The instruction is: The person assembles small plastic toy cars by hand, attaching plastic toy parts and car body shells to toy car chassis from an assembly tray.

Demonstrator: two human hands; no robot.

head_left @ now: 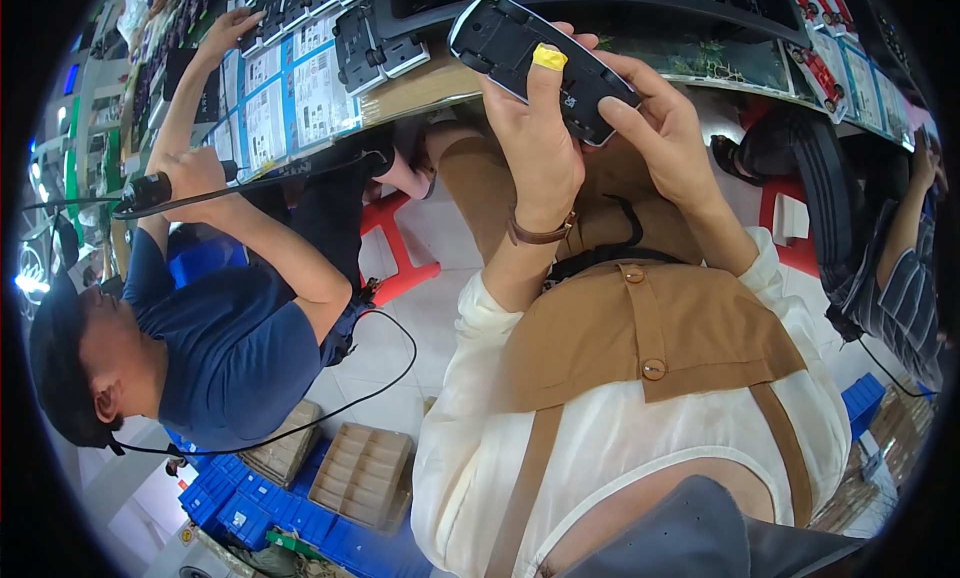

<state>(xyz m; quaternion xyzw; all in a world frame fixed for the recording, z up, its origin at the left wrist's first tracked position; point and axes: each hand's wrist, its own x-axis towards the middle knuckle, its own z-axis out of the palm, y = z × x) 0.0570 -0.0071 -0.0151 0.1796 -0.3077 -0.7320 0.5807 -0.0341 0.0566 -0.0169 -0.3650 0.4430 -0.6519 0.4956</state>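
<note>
I hold a black, oblong plastic part with a white rim in both hands, just in front of the workbench edge. My left hand grips its lower side, and the thumb, wrapped in yellow tape, presses on its face. My right hand holds the right end with fingers curled around it. A brown watch strap circles my left wrist. My lap, in tan overalls, lies below.
A co-worker in a dark blue shirt sits on my left, one hand on a black tool, the other reaching across sheets on the bench. Similar black parts lie there. Another person's sleeve shows at right. Red stools, blue bins and cardboard trays crowd the floor.
</note>
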